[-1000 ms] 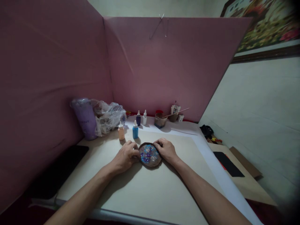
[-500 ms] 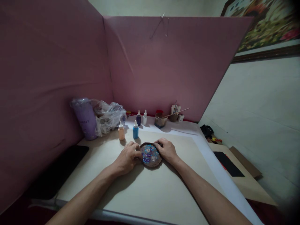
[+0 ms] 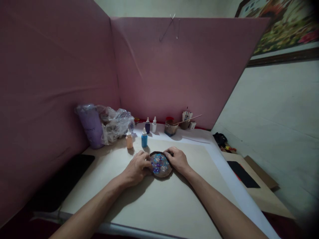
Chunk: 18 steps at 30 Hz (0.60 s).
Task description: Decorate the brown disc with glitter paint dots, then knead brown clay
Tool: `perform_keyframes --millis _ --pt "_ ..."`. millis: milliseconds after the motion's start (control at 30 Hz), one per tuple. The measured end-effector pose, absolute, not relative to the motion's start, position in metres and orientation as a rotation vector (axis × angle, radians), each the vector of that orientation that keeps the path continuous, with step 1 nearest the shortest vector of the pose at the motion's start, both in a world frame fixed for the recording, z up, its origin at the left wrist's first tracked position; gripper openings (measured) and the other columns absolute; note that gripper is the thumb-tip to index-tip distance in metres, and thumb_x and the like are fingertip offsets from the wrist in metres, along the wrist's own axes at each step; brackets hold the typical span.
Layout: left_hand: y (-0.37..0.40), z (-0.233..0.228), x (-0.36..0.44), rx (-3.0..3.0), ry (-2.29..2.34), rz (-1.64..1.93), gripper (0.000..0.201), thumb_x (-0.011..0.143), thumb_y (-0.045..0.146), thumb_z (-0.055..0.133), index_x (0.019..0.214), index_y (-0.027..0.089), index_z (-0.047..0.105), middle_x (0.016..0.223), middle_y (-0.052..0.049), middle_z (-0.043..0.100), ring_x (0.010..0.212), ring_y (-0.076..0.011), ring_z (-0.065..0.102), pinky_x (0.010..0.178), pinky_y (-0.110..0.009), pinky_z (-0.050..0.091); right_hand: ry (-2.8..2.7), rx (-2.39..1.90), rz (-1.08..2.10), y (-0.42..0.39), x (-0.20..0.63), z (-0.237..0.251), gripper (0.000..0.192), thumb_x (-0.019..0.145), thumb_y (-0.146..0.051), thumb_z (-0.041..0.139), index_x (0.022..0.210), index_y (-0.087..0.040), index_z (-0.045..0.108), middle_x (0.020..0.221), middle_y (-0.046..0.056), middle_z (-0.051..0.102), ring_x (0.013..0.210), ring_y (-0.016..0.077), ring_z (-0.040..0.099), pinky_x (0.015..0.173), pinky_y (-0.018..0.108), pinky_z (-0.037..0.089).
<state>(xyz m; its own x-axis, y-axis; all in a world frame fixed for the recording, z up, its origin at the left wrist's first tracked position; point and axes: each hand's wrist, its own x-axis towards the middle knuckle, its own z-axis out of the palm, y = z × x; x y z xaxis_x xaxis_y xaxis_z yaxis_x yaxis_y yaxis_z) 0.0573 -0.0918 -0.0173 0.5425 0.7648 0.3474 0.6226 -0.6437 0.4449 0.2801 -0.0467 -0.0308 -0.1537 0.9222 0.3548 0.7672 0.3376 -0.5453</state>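
A small round brown dish [image 3: 160,165] with blue, purple and pink glittery pieces inside lies on a beige sheet [image 3: 159,199] on the table. My left hand [image 3: 136,167] grips its left rim, fingers curled against the edge. On the dish's right rim rests my right hand [image 3: 177,160], fingers bent over the far side. Both forearms reach in from the bottom of the view.
Behind the dish stand an orange dropper bottle [image 3: 129,140], a blue one [image 3: 144,138], a dark one [image 3: 147,126] and a white one [image 3: 154,125]. A cup with a brush [image 3: 170,127], a purple tumbler [image 3: 91,126] and a plastic bag [image 3: 114,122] sit further back. Pink panels [image 3: 161,69] enclose the table.
My left hand has crept slightly to the right, closer against the dish's rim. The dish and my right hand have barely moved.
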Motion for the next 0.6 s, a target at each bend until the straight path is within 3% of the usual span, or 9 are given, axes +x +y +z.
perform_keyframes --millis 600 --pt "-0.096 -0.0137 0.0632 2.491 1.097 0.777 0.011 0.07 0.017 0.075 0.079 0.023 0.073 0.09 -0.003 0.058 0.092 -0.0189 0.046 0.079 -0.031 0.041 -1.964 -1.475 0.321 -0.0471 0.28 -0.0299 0.021 0.086 -0.029 0.052 0.081 -0.023 0.071 0.091 0.003 0.071 0.083 0.0168 0.062 0.074 0.024 0.042"
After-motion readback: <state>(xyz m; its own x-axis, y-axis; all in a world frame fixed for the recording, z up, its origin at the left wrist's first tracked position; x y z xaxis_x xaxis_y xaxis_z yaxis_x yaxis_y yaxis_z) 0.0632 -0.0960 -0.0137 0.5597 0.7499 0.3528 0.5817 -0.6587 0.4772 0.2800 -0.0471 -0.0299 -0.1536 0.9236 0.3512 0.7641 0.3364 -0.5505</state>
